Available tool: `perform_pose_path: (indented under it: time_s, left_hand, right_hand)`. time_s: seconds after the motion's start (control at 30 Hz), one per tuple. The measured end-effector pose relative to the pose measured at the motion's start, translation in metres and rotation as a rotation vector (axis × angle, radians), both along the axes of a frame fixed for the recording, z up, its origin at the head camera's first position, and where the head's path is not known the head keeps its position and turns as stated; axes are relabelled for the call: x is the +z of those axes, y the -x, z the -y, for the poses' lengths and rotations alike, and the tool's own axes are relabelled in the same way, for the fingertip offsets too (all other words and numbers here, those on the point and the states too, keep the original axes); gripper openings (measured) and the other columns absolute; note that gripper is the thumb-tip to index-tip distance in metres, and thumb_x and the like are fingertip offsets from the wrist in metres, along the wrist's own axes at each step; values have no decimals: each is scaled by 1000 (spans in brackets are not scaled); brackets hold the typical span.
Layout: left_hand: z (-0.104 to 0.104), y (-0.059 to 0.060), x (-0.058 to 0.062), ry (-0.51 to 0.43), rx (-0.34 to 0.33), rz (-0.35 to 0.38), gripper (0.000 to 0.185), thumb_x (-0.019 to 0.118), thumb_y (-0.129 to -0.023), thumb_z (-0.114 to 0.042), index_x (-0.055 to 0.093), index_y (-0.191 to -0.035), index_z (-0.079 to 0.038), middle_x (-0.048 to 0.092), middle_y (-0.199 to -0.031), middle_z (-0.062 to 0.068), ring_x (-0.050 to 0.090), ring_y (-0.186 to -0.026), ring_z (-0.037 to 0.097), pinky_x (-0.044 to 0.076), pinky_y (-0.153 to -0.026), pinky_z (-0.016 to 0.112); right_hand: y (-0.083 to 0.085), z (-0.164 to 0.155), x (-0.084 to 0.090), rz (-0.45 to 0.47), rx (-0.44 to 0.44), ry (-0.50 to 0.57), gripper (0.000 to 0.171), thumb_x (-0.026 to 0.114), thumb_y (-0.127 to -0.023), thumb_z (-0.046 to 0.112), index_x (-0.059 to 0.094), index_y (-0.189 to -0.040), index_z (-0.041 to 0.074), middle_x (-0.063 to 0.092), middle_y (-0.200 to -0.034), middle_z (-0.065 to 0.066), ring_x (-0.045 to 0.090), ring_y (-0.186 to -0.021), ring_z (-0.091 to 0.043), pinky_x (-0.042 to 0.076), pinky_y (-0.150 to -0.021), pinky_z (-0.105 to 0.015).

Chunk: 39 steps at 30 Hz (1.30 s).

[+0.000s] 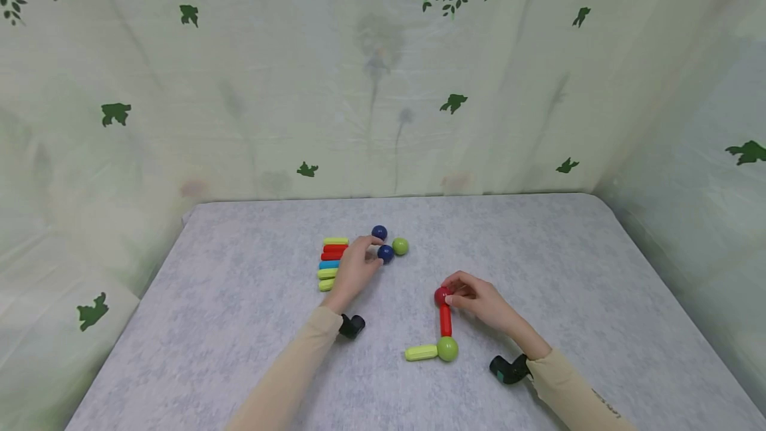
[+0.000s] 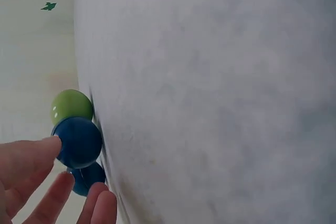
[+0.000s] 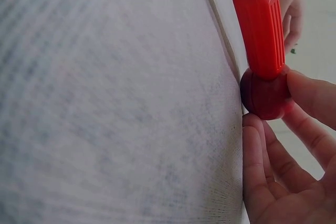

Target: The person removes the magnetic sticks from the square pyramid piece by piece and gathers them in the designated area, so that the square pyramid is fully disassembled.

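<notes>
My right hand [image 1: 487, 301] pinches a red ball [image 3: 265, 94] between thumb and fingers. That ball sits at the end of a red rod [image 1: 445, 320], whose other end meets a green ball [image 1: 447, 349]. From the green ball a yellow-green rod [image 1: 421, 352] points left. Farther up the table, my left hand [image 1: 358, 265] reaches around a dark blue ball [image 1: 385, 254], thumb and fingers spread at its near side. In the left wrist view the thumb tip lies against or just in front of this blue ball [image 2: 79, 142]; firm contact cannot be told.
Beside the blue ball lie a second blue ball [image 1: 380, 232] and another green ball [image 1: 401, 246]. Several rods, including a blue rod [image 1: 329, 265], lie in a column left of my left hand, partly covered by it. A curtain [image 1: 383, 85] hangs behind the grey table [image 1: 538, 238].
</notes>
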<state>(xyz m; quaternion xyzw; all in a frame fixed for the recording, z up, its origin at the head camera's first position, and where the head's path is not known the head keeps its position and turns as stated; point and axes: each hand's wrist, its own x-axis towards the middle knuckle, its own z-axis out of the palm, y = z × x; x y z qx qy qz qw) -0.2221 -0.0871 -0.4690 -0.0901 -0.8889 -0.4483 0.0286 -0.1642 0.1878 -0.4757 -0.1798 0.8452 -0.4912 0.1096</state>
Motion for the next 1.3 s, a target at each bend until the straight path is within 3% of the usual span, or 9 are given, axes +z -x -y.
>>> perform_pose_path:
  time_s: [0.1,0.23,0.43,0.57,0.7,0.83,1.0,1.13,1.3]
  left_hand:
    - [5,-3,-1,-21,-27,-5,30,68,-88,-3,61,-116,-10,57,-122,8,58,-103,24,50,-87,37]
    - [11,-14,0,-50,-136,-17,30,68,-87,-2,61,-116,-6,57,-116,11,57,-99,23,51,-84,37]
    - [10,-41,6,-44,-437,43,25,66,-89,-4,61,-113,-3,60,-110,10,58,-96,20,50,-83,34]
    - [2,-60,5,-42,-641,144,23,67,-89,-7,62,-112,-7,62,-109,6,58,-97,19,49,-84,28]
    - [-6,-77,1,-59,-770,221,25,69,-88,-9,64,-112,-13,63,-110,-1,57,-100,14,48,-86,27]
    - [-13,-87,-3,-6,-823,200,28,70,-87,-10,64,-113,-16,61,-109,-9,55,-97,5,46,-84,23]
    - [-22,-92,-3,141,-847,123,33,71,-87,-11,62,-118,-16,59,-107,-12,51,-88,1,44,-79,18]
    - [-27,-95,-1,244,-846,50,35,68,-87,-8,61,-119,-19,56,-99,-14,48,-82,1,42,-74,16]
    - [-30,-98,0,307,-821,0,37,64,-86,-4,61,-118,-22,47,-85,-12,42,-72,2,39,-65,15]
  right_hand:
    - [2,-2,-5,-8,3,12,23,63,-93,18,61,-114,8,62,-106,-6,60,-92,-21,49,-76,-33]
    - [2,-2,-6,-23,8,22,23,63,-93,19,61,-113,8,63,-104,-5,60,-91,-21,49,-74,-32]
    - [3,-2,-7,-1,-7,13,24,64,-93,19,61,-114,7,62,-107,-6,60,-93,-21,49,-76,-33]
    - [1,-1,-5,7,-18,-3,24,63,-93,15,60,-115,6,62,-108,-8,60,-94,-22,49,-76,-33]
    - [-4,4,10,7,-5,7,22,61,-93,8,59,-113,0,62,-106,-12,60,-93,-26,48,-76,-34]
    - [-11,9,28,8,10,14,21,60,-93,5,59,-112,-3,62,-105,-16,60,-91,-28,48,-76,-33]
    - [-13,10,32,9,8,9,20,60,-93,5,59,-112,-3,62,-106,-16,59,-92,-29,48,-77,-33]
    - [-14,10,32,11,11,13,21,60,-93,5,59,-112,-3,62,-106,-16,59,-92,-29,48,-77,-33]
    - [-14,10,32,8,13,9,21,60,-93,4,58,-112,-3,62,-105,-16,59,-92,-29,48,-76,-33]
